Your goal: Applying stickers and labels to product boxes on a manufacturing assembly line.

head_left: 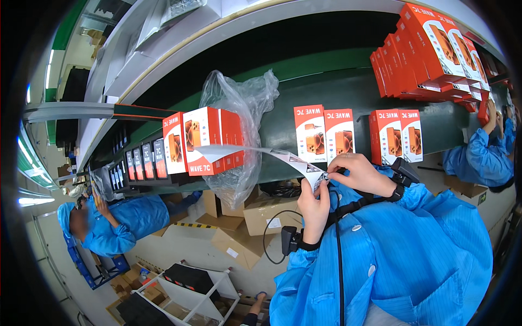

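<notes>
In front of my chest, my left hand (314, 211) and my right hand (360, 175) come together at the end of a long white strip of labels (293, 162). The strip bends away to the left, its far end passing in front of a stack of orange-and-white phone boxes (201, 142). My left thumb and fingers pinch its near end from below. My right fingertips close on the same end, at a small dark-printed patch; whether a label is lifted there I cannot tell. Two upright phone boxes (309, 133) stand just beyond my hands, and another pair (385, 138) stands to the right.
Crumpled clear plastic (239, 103) lies beside the left stack on the dark green bench (283, 122). More phone boxes (416, 54) are piled at the far right. Co-workers in blue sit left (130, 223) and right (478, 155). Cardboard cartons (269, 214) stand under the bench.
</notes>
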Demonstrator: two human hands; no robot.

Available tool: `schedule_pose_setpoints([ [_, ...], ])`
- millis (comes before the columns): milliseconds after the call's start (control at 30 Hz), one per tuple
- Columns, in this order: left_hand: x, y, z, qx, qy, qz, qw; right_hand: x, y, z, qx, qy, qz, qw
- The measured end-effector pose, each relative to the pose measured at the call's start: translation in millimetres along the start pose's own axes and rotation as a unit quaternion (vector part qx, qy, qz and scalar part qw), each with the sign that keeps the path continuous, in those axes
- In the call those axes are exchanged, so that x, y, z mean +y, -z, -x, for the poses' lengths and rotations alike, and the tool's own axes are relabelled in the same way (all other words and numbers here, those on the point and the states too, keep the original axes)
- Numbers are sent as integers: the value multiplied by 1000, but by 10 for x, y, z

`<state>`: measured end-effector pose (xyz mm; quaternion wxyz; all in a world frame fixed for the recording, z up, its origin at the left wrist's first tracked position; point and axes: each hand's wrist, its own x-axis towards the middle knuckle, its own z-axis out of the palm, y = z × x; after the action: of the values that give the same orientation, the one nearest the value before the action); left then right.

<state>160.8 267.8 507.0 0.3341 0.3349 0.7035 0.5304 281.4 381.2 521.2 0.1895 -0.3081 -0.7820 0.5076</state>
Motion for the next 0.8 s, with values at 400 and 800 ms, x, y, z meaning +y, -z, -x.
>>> schedule_pose_setpoints([
  [400, -221, -44, -167, 35, 7, -125, 992, 206, -169, -26, -7, 18, 0, 1000],
  [800, -399, 100, -170, 127, 44, -87, 987, 838, -153, -17, -61, -154, -140, 976],
])
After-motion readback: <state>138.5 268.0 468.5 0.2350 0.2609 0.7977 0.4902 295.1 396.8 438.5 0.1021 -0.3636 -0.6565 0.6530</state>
